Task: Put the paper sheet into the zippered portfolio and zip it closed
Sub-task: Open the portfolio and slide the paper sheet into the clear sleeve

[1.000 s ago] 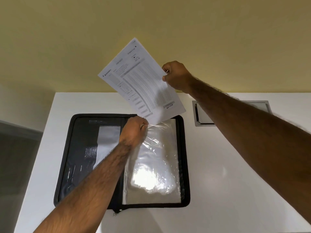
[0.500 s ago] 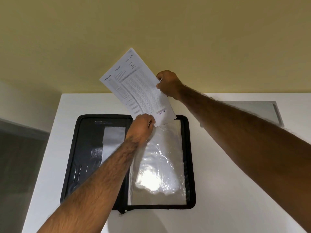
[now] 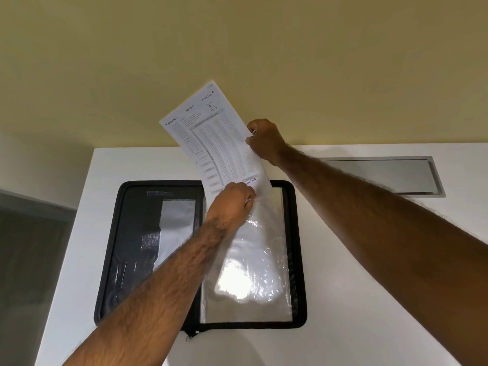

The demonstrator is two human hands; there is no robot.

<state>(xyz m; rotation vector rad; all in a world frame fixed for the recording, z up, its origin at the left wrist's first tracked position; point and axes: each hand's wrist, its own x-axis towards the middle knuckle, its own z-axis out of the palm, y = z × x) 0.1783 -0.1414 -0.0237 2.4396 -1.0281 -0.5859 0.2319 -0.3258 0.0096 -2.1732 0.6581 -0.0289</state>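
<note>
A black zippered portfolio (image 3: 124, 249) lies open flat on the white table (image 3: 369, 299). Its right half holds a clear plastic sleeve (image 3: 253, 273) that glares under the light. My right hand (image 3: 265, 140) grips the right edge of a printed paper sheet (image 3: 216, 138), which is tilted with its lower end entering the sleeve's top opening. My left hand (image 3: 232, 203) pinches the sleeve's top edge at the sheet's lower corner. The zipper pull (image 3: 188, 338) hangs at the portfolio's near edge.
A grey metal cable hatch (image 3: 383, 178) is set into the table at the back right. A yellow wall (image 3: 237, 48) rises directly behind the table. The table's left edge drops to a grey floor area (image 3: 29, 247).
The paper sheet has come down and turned more upright, and its lower end now sits at the sleeve's opening. My right hand has lowered with it. My left hand stays on the sleeve's top edge.
</note>
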